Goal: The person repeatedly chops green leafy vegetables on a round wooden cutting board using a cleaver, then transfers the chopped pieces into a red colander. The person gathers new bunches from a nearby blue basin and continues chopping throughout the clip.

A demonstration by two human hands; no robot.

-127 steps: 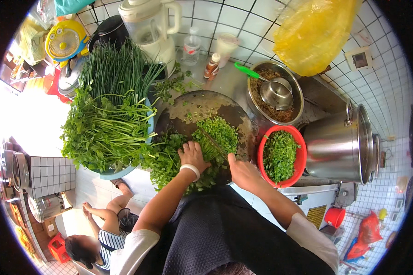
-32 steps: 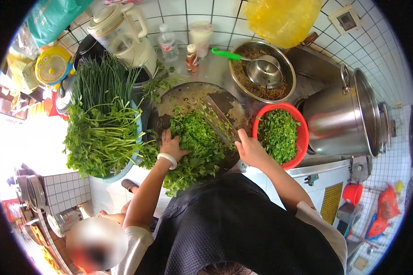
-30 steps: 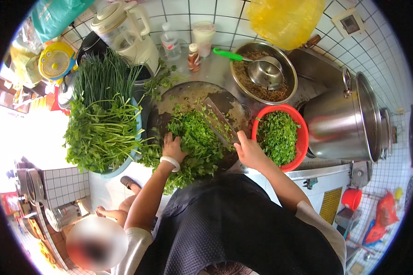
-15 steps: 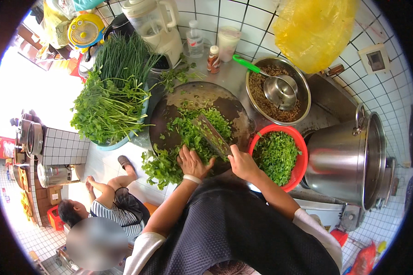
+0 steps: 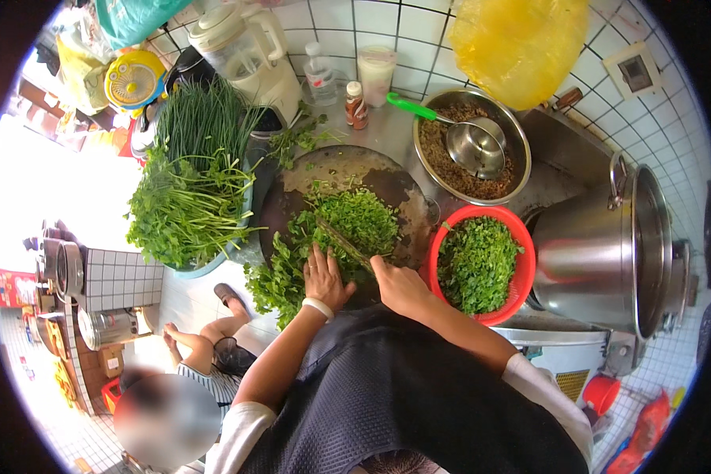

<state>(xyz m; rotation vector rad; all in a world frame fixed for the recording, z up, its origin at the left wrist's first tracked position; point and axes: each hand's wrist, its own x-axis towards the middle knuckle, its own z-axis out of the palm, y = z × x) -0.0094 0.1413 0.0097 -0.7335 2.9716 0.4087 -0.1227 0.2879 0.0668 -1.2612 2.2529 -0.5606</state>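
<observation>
A round, dark chopping board [image 5: 415, 217] carries a heap of chopped cilantro [image 5: 371, 217]. Uncut leafy cilantro [image 5: 270, 286] lies along its near left side and hangs over the rim. My left hand [image 5: 326, 278] presses down on this bunch, fingers bent over the leaves, a pale band on the wrist. Just right of those fingers is a cleaver [image 5: 344, 242], its blade seen nearly edge-on between the bunch and the chopped heap. Its handle is wrapped in my right hand [image 5: 403, 286]. Where the blade's lower edge meets the greens is hidden.
Right of the board stands a red basket [image 5: 529, 261] of chopped greens, with a steel bowl [image 5: 525, 170] of brown mince and a ladle [image 5: 478, 148] behind it. A tall pot [image 5: 584, 253] is farther right. Left are piled herbs [image 5: 186, 197]; a blender [image 5: 253, 63] stands behind. Someone sits lower left.
The cleaver has shifted left and turned more edge-on, and my right hand has moved left with it. My left thumb has drawn in toward the fingers. The whole view has shifted slightly.
</observation>
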